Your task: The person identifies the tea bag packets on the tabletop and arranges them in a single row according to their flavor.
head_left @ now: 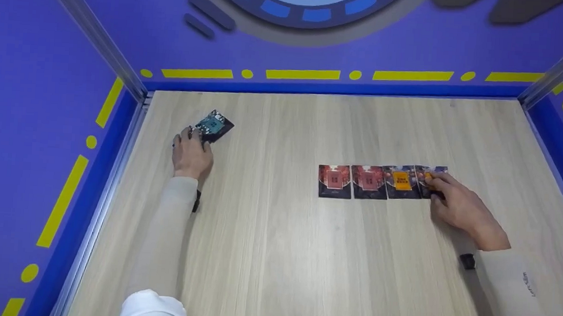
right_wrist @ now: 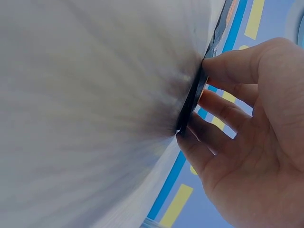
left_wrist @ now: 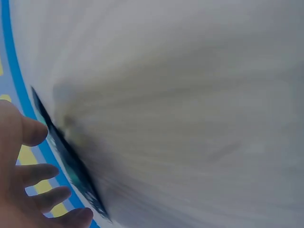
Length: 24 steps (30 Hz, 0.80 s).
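My left hand (head_left: 192,155) rests at the near end of a teal-and-black card (head_left: 213,124) that lies slanted at the far left of the table. Its fingers are spread and loosely bent, and in the left wrist view the thumb touches the edge of the dark card (left_wrist: 76,168). On the right, my right hand (head_left: 464,206) grips the rightmost orange-and-dark card (head_left: 425,172) of a row, thumb and fingers at its edges. Left of it lie another orange-centred card (head_left: 401,181), a red card (head_left: 369,181) and a second red card (head_left: 335,181).
The light wood table (head_left: 266,255) is bordered at the back by a blue-purple panel (head_left: 124,16) with yellow marks. A metal rail (head_left: 97,210) runs along its left edge. Dark bands (head_left: 468,261) show at both wrists.
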Available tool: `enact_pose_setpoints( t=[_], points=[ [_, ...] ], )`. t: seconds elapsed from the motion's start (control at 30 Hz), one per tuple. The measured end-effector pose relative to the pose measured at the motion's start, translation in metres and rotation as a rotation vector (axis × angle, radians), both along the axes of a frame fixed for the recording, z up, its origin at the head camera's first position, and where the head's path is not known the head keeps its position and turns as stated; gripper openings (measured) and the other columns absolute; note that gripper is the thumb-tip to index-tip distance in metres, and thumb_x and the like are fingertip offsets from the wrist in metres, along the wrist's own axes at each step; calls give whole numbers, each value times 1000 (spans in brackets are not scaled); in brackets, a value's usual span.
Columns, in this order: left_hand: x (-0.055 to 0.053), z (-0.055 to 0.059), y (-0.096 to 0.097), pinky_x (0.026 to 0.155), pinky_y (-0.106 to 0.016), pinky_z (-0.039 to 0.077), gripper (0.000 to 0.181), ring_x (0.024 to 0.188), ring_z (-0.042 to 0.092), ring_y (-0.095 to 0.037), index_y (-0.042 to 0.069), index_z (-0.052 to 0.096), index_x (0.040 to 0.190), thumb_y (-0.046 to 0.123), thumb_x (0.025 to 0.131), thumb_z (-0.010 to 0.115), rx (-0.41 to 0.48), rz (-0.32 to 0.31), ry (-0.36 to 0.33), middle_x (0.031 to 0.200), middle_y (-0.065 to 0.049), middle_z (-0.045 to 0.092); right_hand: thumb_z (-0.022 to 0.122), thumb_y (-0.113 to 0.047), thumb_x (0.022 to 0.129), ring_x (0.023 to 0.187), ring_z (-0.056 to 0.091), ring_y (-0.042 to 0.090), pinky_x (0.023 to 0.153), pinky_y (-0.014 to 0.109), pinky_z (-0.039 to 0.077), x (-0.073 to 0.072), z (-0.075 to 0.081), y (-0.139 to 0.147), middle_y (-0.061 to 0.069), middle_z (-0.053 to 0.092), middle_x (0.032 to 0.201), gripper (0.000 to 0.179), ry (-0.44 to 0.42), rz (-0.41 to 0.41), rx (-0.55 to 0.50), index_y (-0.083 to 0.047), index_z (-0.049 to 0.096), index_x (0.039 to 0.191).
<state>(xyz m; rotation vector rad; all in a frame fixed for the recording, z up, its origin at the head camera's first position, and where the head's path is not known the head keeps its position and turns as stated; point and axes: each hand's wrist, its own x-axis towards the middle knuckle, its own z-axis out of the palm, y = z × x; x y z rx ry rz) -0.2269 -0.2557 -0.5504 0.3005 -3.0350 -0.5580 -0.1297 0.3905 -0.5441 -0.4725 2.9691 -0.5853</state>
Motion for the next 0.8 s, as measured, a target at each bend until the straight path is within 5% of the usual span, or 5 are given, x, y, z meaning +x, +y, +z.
enact_pose_setpoints(
  t=[0.8],
  points=[
    [7,0,-5,116,-66,43,57,145,43,-56,-9,45,155,26,110,46,-54,-21,-79,160,-35,41,60,-2,98,133,54,57,102,72,49,0,0,-1,30,48,154,48,1,-2,22,9,58,145]
  ],
)
